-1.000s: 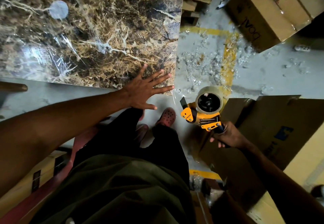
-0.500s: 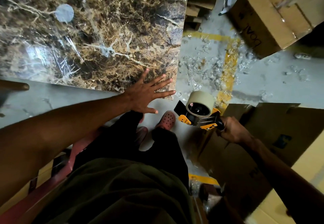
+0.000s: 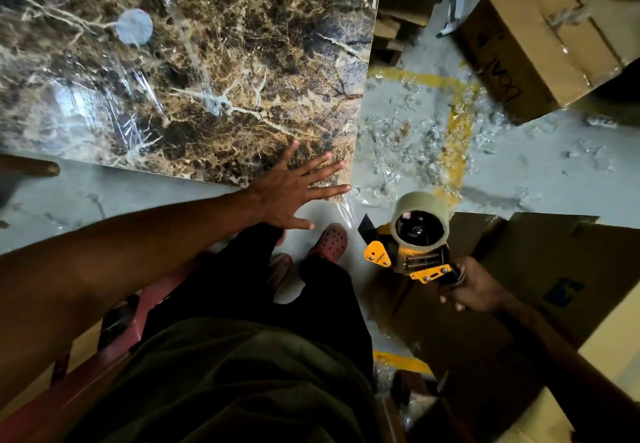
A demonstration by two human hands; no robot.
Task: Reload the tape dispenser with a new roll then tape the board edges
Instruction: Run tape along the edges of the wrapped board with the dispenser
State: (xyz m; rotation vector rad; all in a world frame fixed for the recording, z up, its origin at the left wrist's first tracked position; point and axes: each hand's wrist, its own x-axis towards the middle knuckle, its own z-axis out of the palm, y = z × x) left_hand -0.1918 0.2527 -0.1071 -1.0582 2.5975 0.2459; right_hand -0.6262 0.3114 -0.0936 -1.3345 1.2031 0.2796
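Two hands are shown. The left hand point(image 3: 294, 193), open with fingers spread and grasping nothing, is pressed flat on the lower-right corner of the glossy brown marble-patterned board point(image 3: 194, 72) filling the upper left of the frame. The right hand point(image 3: 476, 288) is closed around the handle of the orange-and-black tape dispenser point(image 3: 403, 252), lower right of centre, already loaded with a beige tape roll point(image 3: 420, 208) and held clear of the board. Loose clear film point(image 3: 348, 203) at that corner may wrinkle under tape; an unsteadied board may shift, skewing the strip.
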